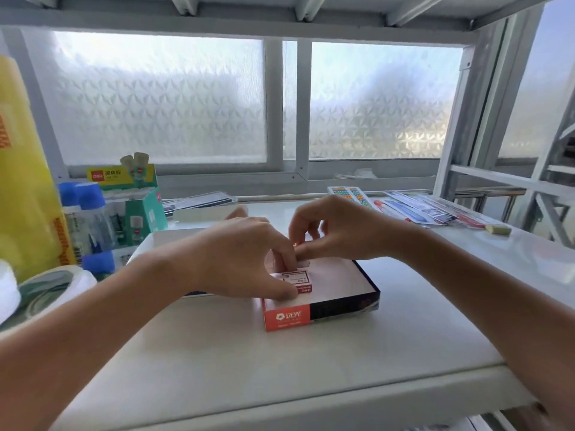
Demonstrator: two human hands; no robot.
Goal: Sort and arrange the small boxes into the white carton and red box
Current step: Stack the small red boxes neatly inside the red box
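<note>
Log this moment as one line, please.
stage: packing | left hand: on small box in red box | right hand: pinching another | white carton: behind

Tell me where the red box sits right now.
In the head view the red box lies open on the white shelf, centre frame, under both hands, with the white carton just behind it to the left.

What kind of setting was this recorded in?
Probably a stationery shop's stock shelf or counter by a window. A green display box of glue sticks and blue-capped bottles stand at the left, packaged items lie at the right, and white metal racking frames the frosted glass.
</note>
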